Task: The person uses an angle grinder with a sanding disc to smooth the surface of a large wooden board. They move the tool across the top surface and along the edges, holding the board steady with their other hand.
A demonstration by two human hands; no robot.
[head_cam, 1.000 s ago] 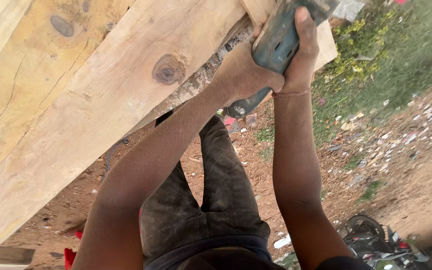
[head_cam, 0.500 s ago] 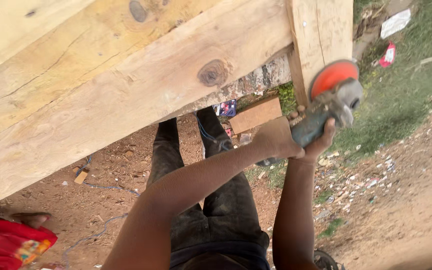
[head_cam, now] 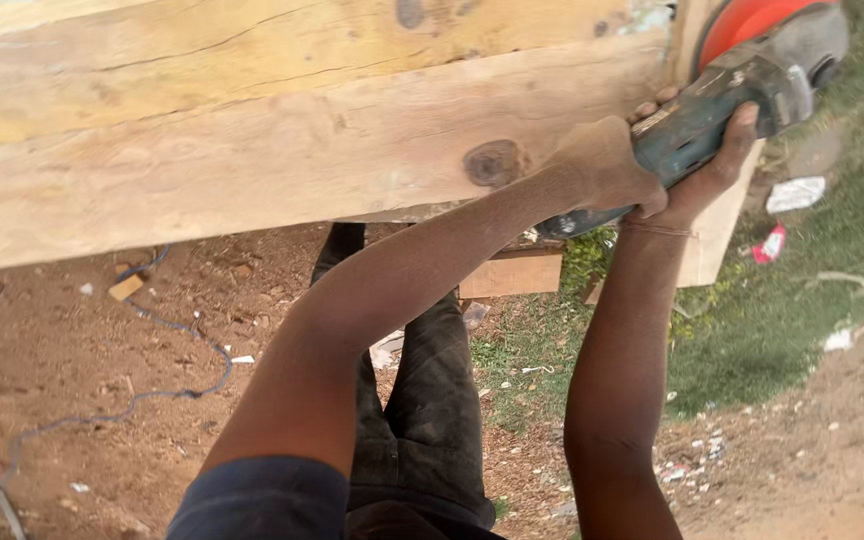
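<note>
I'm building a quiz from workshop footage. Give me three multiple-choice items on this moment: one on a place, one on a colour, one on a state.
1. Where is the angle grinder?
A on the ground
B at the right end of the wooden beam
C on a table

2. What colour is the grinder's disc guard?
A orange-red
B green
C white

3. How is the grinder held?
A by no hand
B by one hand
C by the left hand and right hand

Answers: B, it sits at the beam's end; A, the guard shows orange-red; C, both hands wrap its body.
</note>
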